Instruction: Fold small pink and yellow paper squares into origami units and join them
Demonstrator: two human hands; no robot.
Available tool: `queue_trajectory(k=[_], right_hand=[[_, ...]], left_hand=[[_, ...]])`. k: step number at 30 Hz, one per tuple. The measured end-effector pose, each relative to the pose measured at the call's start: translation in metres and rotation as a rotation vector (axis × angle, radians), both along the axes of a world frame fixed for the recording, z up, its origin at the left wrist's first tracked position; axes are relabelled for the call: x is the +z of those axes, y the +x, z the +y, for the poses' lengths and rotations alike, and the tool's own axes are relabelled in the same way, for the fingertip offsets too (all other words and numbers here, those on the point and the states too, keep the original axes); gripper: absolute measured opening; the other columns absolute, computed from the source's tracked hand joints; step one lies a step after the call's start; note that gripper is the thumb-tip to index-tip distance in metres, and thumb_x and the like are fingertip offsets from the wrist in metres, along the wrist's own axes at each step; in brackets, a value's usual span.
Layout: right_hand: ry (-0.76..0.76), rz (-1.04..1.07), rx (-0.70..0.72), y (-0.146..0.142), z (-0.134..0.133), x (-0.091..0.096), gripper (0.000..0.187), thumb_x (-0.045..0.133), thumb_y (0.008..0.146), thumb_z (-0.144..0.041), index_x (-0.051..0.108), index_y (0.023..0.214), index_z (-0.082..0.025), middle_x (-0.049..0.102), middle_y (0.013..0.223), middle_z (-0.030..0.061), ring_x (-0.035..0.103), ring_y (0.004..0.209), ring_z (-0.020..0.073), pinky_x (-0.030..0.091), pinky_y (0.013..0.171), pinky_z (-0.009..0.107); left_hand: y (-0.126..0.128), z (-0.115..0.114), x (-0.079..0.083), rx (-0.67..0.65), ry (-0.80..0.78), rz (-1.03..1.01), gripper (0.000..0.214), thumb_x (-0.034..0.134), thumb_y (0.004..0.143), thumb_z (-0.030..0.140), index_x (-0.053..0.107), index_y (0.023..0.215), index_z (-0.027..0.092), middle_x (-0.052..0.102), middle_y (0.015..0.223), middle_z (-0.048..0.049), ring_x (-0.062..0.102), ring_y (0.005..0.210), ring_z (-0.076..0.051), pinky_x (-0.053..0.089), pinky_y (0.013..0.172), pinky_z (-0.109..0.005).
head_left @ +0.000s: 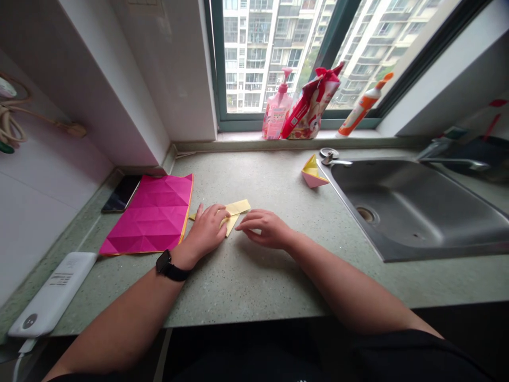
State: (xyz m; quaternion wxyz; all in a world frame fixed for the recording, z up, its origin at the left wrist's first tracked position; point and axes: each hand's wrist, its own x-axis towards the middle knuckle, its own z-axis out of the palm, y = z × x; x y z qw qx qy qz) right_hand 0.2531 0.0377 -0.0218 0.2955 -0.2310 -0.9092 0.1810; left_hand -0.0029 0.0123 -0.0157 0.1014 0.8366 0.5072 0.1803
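A small folded yellow paper (237,208) lies on the green speckled counter (258,276). My left hand (207,231) rests flat on its left part, fingers stretched out and pressing down. My right hand (264,227) sits just right of the paper, fingers curled together with the tips at the paper's lower edge. A black watch (170,267) is on my left wrist. A creased pink paper sheet (153,215) with a yellow underside lies flat to the left of my left hand.
A folded pink and yellow paper boat (314,172) stands by the steel sink (413,212). A phone (121,193) and a white power bank (51,294) lie at the left. On the windowsill stand a pink pump bottle (277,109), a red bag (312,106) and an orange-capped bottle (363,106).
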Motion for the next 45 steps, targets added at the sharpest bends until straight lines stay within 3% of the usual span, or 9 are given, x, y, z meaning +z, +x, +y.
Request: queue_trajectory(k=[4,7,10,13,17,22,30,37,45], right_hand=[[0.006,0.005,-0.379,0.018,0.021,-0.009,0.039,0.065,0.097,-0.015,0.078,0.131,-0.030,0.077,0.117,0.0085,0.071,0.109,0.0275,0.059,0.100,0.047],[-0.036,-0.014,-0.473,0.027,0.034,-0.019,0.058,0.067,0.089,-0.010,0.071,0.144,-0.030,0.073,0.129,0.0107,0.067,0.121,0.0310,0.055,0.110,0.052],[-0.056,-0.018,-0.455,0.025,0.039,-0.026,0.060,0.068,0.088,-0.009,0.071,0.145,-0.031,0.072,0.130,0.0102,0.067,0.122,0.0301,0.055,0.110,0.050],[-0.042,-0.019,-0.420,0.020,0.038,-0.029,0.044,0.071,0.091,-0.010,0.079,0.128,-0.031,0.073,0.126,0.0088,0.068,0.116,0.0277,0.056,0.107,0.048],[-0.013,-0.027,-0.357,0.018,0.038,-0.025,0.017,0.074,0.095,-0.015,0.084,0.102,-0.028,0.076,0.116,0.0082,0.070,0.108,0.0254,0.057,0.102,0.045],[-0.006,-0.039,-0.266,0.020,0.035,-0.017,0.013,0.073,0.098,-0.019,0.083,0.096,-0.027,0.079,0.110,0.0074,0.071,0.103,0.0243,0.056,0.098,0.043],[-0.047,-0.045,-0.086,0.013,0.022,-0.009,0.010,0.073,0.102,-0.026,0.082,0.097,-0.026,0.079,0.110,0.0063,0.070,0.101,0.0222,0.054,0.097,0.041],[-0.040,-0.110,-0.231,0.016,0.022,-0.010,0.004,0.077,0.098,-0.027,0.080,0.095,-0.026,0.073,0.117,0.0085,0.066,0.112,0.0260,0.052,0.105,0.047],[-0.101,-0.139,-0.290,0.013,0.024,-0.010,0.004,0.078,0.097,-0.026,0.077,0.093,-0.025,0.072,0.115,0.0090,0.066,0.111,0.0263,0.053,0.106,0.048]], left_hand=[[0.002,-0.001,-0.003,0.004,-0.002,0.011,0.030,0.052,0.100,0.016,0.070,0.122,0.024,0.066,0.142,-0.0138,0.059,0.140,-0.035,0.027,0.131,-0.074],[0.004,-0.001,-0.005,-0.010,-0.024,0.002,0.035,0.050,0.098,0.011,0.070,0.124,0.023,0.066,0.144,-0.0145,0.058,0.140,-0.035,0.031,0.130,-0.072],[0.004,-0.001,-0.006,-0.083,-0.040,-0.036,0.036,0.050,0.100,0.013,0.069,0.129,0.023,0.066,0.146,-0.0141,0.059,0.139,-0.033,0.041,0.128,-0.063],[0.005,-0.001,-0.005,-0.150,-0.053,-0.088,0.032,0.056,0.104,0.023,0.067,0.135,0.023,0.063,0.149,-0.0138,0.058,0.140,-0.032,0.045,0.127,-0.057],[0.007,-0.006,-0.002,-0.213,-0.078,-0.101,0.045,0.071,0.100,0.038,0.063,0.143,0.025,0.059,0.155,-0.0135,0.055,0.147,-0.034,0.032,0.134,-0.065],[0.009,-0.006,-0.003,-0.200,-0.053,-0.073,0.044,0.056,0.100,0.014,0.064,0.142,0.026,0.063,0.154,-0.0113,0.053,0.151,-0.031,0.022,0.138,-0.068],[0.007,-0.001,-0.006,-0.261,-0.034,-0.171,0.045,0.049,0.098,0.006,0.068,0.135,0.024,0.070,0.144,-0.0102,0.061,0.142,-0.027,0.048,0.128,-0.051],[0.006,-0.004,-0.004,-0.274,-0.039,-0.220,0.045,0.059,0.100,0.014,0.062,0.144,0.023,0.067,0.149,-0.0120,0.061,0.143,-0.030,0.049,0.126,-0.056],[0.006,-0.004,-0.001,-0.320,-0.054,-0.181,0.034,0.061,0.105,0.019,0.070,0.137,0.025,0.067,0.145,-0.0110,0.061,0.140,-0.030,0.049,0.126,-0.055]])
